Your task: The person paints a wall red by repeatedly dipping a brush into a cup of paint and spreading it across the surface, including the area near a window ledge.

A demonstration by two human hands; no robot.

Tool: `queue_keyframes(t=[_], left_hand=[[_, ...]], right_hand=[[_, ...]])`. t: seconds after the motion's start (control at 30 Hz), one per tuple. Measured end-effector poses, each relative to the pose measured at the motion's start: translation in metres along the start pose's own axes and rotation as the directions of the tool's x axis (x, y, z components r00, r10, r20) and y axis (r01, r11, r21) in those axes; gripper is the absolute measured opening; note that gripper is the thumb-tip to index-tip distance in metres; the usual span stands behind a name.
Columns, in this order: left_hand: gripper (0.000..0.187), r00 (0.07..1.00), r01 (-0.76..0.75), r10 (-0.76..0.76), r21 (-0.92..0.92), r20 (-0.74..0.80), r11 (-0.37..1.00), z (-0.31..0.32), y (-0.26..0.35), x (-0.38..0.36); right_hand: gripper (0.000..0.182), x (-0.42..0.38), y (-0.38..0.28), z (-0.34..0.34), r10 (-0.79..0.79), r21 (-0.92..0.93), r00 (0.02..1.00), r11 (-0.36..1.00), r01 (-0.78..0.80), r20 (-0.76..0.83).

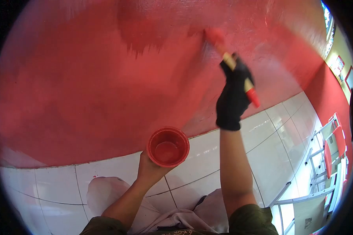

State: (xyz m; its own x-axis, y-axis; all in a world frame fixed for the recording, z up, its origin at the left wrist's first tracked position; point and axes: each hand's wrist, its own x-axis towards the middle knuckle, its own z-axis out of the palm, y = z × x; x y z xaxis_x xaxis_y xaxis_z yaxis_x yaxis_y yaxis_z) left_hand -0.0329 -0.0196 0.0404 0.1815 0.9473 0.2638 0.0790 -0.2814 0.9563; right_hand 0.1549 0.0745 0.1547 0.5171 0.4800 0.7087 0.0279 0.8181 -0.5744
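My right hand, in a black glove, is closed around the pale handle of a paintbrush. The handle's end is red, and the red-coated bristles touch the wall at the upper middle. Darker, wet-looking red patches with ragged lower edges show on the wall left of the bristles. My left hand, bare, grips a red cup from below and the left side. Some red paint lies in the bottom of the cup. Most of the left fingers are hidden behind it.
White floor tiles meet the foot of the wall. Small red drops dot the tiles at left. Folding chairs with red parts and metal frames stand at the right. Frames hang on the far right wall. My knees are bent below my arms.
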Motion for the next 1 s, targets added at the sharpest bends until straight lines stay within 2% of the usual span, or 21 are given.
queue_keyframes(t=[0.03, 0.1, 0.17, 0.23, 0.3, 0.33, 0.4, 0.47, 0.53, 0.6, 0.67, 0.73, 0.8, 0.83, 0.87, 0.93, 0.97, 1.0], left_hand=[[0.078, 1.000, 0.000, 0.000, -0.005, -0.005, 1.000, 0.000, 0.002, 0.000], [0.078, 0.999, -0.020, 0.020, 0.009, -0.036, 1.000, 0.000, 0.005, -0.001], [0.077, 1.000, 0.014, -0.015, -0.016, -0.027, 1.000, -0.001, -0.001, -0.001], [0.076, 0.998, 0.056, -0.057, -0.037, -0.015, 0.998, 0.000, -0.004, -0.002], [0.076, 1.000, 0.025, -0.025, -0.043, -0.011, 0.999, 0.002, -0.005, 0.000], [0.076, 0.999, 0.049, -0.050, -0.044, -0.019, 0.998, 0.003, -0.008, 0.000], [0.073, 0.994, -0.084, 0.084, -0.006, -0.069, 0.996, 0.006, -0.013, 0.000], [0.073, 0.997, -0.025, 0.025, -0.005, -0.072, 1.000, 0.007, -0.012, -0.002], [0.073, 0.996, 0.038, -0.039, -0.011, -0.078, 0.999, 0.008, -0.017, -0.004], [0.070, 0.999, -0.017, 0.014, -0.088, -0.036, 0.996, 0.008, -0.026, -0.006], [0.071, 0.995, 0.090, -0.092, -0.061, -0.027, 0.994, 0.009, -0.023, -0.008], [0.071, 0.999, -0.004, 0.003, -0.025, -0.049, 1.000, 0.012, -0.028, -0.008], [0.071, 0.999, -0.007, 0.005, -0.038, -0.052, 0.999, 0.015, -0.026, -0.007], [0.071, 0.998, -0.026, 0.023, -0.050, -0.059, 0.998, 0.016, -0.025, -0.007], [0.071, 0.998, -0.018, 0.015, -0.049, -0.057, 0.999, 0.016, -0.027, -0.008], [0.071, 0.999, 0.000, -0.002, -0.057, -0.038, 0.998, 0.018, -0.029, -0.009], [0.071, 0.999, 0.005, -0.007, -0.058, -0.035, 0.998, 0.018, -0.030, -0.009], [0.071, 1.000, 0.003, -0.004, -0.041, -0.031, 0.999, 0.017, -0.029, -0.009]], right_hand=[[0.038, -0.017, 0.011, -0.007, 0.082, -0.040, 0.996, 0.996, -0.083, -0.019], [0.037, -0.056, 0.029, -0.026, 0.152, -0.152, 0.988, 0.977, -0.148, 0.016], [0.033, -0.086, 0.036, -0.042, 0.270, -0.155, 0.962, 0.949, -0.274, -0.049], [0.030, -0.096, 0.034, -0.049, 0.312, -0.141, 0.947, 0.937, -0.321, -0.078], [0.033, -0.096, 0.027, -0.062, 0.404, -0.245, 0.914, 0.883, -0.401, -0.041], [0.034, -0.092, 0.028, -0.067, 0.363, -0.227, 0.932, 0.906, -0.356, -0.012], [0.034, -0.073, 0.018, -0.074, 0.339, -0.235, 0.939, 0.919, -0.318, 0.054], [0.034, -0.053, -0.021, -0.061, 0.420, -0.371, 0.900, 0.859, -0.353, 0.116], [0.033, -0.047, -0.040, -0.059, 0.383, -0.339, 0.898, 0.892, -0.300, 0.214], [0.035, -0.053, -0.060, -0.052, 0.360, -0.406, 0.909, 0.878, -0.253, 0.211], [0.040, -0.056, -0.071, -0.054, 0.416, -0.467, 0.881, 0.840, -0.277, 0.226], [0.044, -0.062, -0.082, -0.050, 0.471, -0.466, 0.862, 0.815, -0.345, 0.185], [0.042, -0.068, -0.090, -0.044, 0.448, -0.546, 0.860, 0.796, -0.260, 0.243], [0.039, -0.075, -0.089, -0.040, 0.411, -0.602, 0.900, 0.758, -0.251, 0.143], [0.039, -0.078, -0.089, -0.039, 0.418, -0.604, 0.898, 0.754, -0.258, 0.139], [0.039, -0.083, -0.091, -0.036, 0.400, -0.692, 0.869, 0.716, -0.097, 0.292], [0.036, -0.084, -0.094, -0.032, 0.473, -0.703, 0.828, 0.696, -0.144, 0.299], [0.036, -0.084, -0.093, -0.032, 0.479, -0.706, 0.827, 0.693, -0.149, 0.296]])
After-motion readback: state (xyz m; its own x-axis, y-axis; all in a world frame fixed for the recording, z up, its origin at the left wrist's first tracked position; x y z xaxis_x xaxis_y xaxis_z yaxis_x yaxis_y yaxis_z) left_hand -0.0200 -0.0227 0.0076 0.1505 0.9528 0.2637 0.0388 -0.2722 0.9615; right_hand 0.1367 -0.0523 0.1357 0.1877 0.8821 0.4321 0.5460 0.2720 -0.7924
